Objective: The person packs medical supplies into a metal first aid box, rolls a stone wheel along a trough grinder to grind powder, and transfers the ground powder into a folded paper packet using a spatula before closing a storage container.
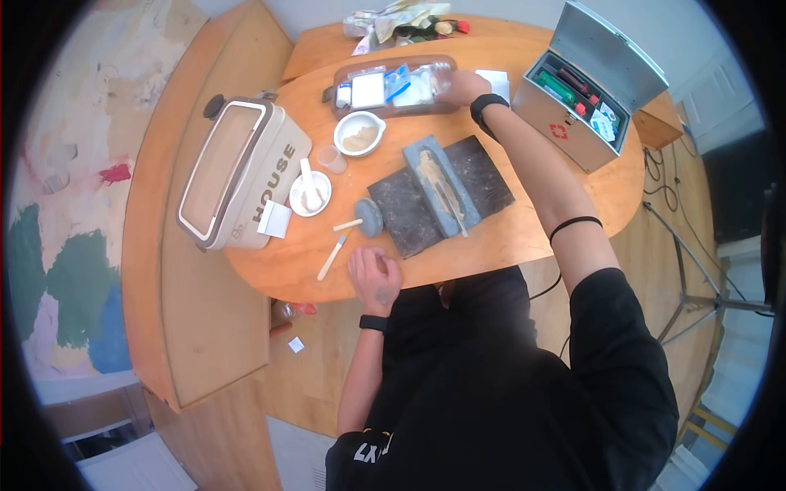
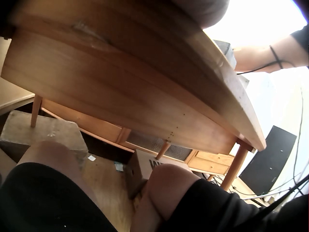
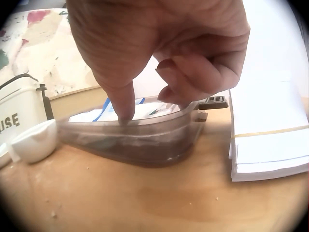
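Note:
My right hand [image 1: 463, 87] reaches down into the right end of a brown translucent tray [image 1: 334, 79]. In the right wrist view its thumb dips behind the tray's rim and the other fingers are bent; whether they pinch anything, I cannot tell. Inside the tray are a white box [image 1: 368, 91], a blue-and-clear packet [image 1: 398, 82] and clear plastic bags. My left hand [image 1: 377, 278] rests at the table's front edge, fingers loosely curled, holding nothing. Near it lie a brush [image 1: 332, 257] and a grey stone grinding wheel [image 1: 369, 218] with a wooden handle. A grey stone trough [image 1: 422, 176] holds tan powder.
The trough stands on a dark slab [image 1: 393, 204]. Left of it are a white bowl [image 1: 378, 147] of powder, a clear cup [image 1: 332, 159], a white dish [image 1: 326, 200] with a pestle, and a cream HOUSE case [image 1: 274, 159]. An open metal box [image 1: 544, 131] and banded white paper [image 3: 270, 150] stand right.

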Demonstrator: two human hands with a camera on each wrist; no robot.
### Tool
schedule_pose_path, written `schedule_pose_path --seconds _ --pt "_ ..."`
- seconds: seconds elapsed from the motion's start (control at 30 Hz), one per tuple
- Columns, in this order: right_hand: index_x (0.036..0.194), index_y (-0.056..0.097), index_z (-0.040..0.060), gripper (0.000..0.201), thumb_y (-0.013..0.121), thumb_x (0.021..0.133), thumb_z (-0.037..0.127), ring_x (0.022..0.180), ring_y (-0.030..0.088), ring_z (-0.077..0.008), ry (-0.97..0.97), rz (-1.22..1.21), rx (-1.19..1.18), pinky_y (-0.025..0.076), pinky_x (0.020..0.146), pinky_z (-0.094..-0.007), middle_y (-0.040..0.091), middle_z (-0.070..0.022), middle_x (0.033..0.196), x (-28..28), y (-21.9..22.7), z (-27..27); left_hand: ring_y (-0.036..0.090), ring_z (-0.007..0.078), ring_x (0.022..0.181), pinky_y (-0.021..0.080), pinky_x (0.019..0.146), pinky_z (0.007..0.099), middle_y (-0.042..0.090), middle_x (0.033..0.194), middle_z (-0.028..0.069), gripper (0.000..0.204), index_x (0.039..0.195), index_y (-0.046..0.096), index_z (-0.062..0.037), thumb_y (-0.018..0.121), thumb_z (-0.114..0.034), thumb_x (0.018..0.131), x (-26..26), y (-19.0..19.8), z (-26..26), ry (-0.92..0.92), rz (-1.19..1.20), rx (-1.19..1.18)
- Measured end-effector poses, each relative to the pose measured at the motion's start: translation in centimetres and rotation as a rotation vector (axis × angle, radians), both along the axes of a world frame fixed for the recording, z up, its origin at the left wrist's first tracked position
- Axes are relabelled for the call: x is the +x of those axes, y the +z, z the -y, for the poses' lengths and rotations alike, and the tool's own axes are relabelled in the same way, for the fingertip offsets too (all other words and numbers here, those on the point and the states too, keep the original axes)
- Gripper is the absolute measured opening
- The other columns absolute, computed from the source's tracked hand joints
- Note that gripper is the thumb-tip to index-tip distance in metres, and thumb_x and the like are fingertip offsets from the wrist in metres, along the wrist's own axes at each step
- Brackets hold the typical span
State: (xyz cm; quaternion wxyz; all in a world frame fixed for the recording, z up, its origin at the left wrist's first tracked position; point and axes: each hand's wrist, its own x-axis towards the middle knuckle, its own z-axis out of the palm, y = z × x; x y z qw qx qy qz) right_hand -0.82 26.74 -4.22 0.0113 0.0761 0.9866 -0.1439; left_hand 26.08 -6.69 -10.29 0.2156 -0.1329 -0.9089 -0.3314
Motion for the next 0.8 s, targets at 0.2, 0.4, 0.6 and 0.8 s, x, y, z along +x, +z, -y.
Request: schedule_pose_path --seconds 0.2,0.4,0.6,0.8 --pt "0.111 0.071 0.009 0.053 0.078 0.072 0.045 0.101 0.069 -0.0323 -0.057 0.051 0.041 0.056 0.087 -0.0424 0.072 -0.0158 0.109 1.0 1.7 1.5 0.052 0.0357 0.083 0.041 0.075 0.0445 0.052 0.084 0.0141 0.012 0.085 0.052 -0.0042 0.059 -0.005 0.075 -0.1 -0.2 0.0 -0.002 0.001 0.0" --pt "0.108 0.072 0.0096 0.041 0.075 0.075 0.034 0.1 0.07 -0.0325 -0.064 -0.013 0.07 0.056 0.085 -0.0429 0.072 -0.0157 0.106 0.8 1.2 1.7 0.052 0.0354 0.082 0.041 0.074 0.0442 0.052 0.084 0.0141 0.011 0.084 0.053 -0.0043 0.059 -0.005 0.075 -0.1 0.0 0.0 0.0 -0.001 -0.006" --pt "0.107 0.072 0.0065 0.038 0.072 0.076 0.029 0.098 0.07 -0.0335 -0.026 -0.056 0.045 0.056 0.086 -0.0429 0.072 -0.0172 0.105 -0.8 -0.3 1.0 0.052 0.0351 0.082 0.041 0.074 0.0439 0.051 0.083 0.0137 0.011 0.083 0.053 -0.0046 0.06 -0.004 0.075 -0.1 0.0 -0.1 0.001 -0.002 -0.005" --pt "0.112 0.071 0.005 0.047 0.067 0.077 0.036 0.106 0.067 -0.0344 -0.057 0.063 -0.04 0.054 0.092 -0.0426 0.07 -0.0189 0.112 -0.1 2.6 3.2 0.052 0.0346 0.081 0.041 0.074 0.0438 0.052 0.083 0.0131 0.011 0.083 0.053 -0.0047 0.06 -0.004 0.075 -0.2 -0.2 0.0 0.003 0.002 -0.001"
